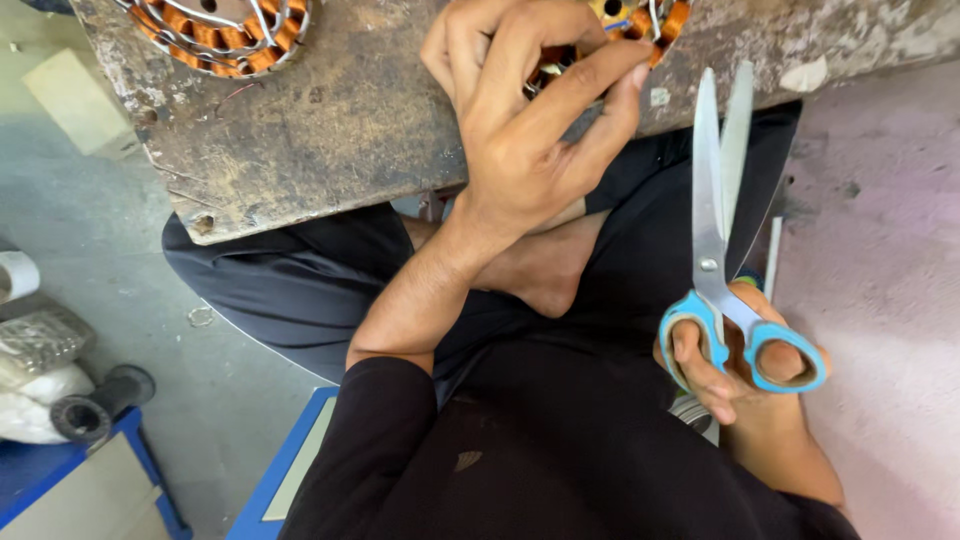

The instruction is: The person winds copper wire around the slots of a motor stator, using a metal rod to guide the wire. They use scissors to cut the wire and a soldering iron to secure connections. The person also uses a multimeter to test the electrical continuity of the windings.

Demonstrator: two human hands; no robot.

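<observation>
My left hand reaches over the worn wooden bench and pinches the wires of a copper-wound stator at the top edge, which it mostly hides. My right hand holds a pair of blue-handled scissors, fingers through the loops, blades slightly parted and pointing up toward the bench. The scissors hang over my lap, apart from the stator.
A second copper-wound stator lies at the bench's top left. My crossed legs in dark trousers and a bare foot sit under the bench edge. A blue board, a black roll and white bundles lie on the grey floor at left.
</observation>
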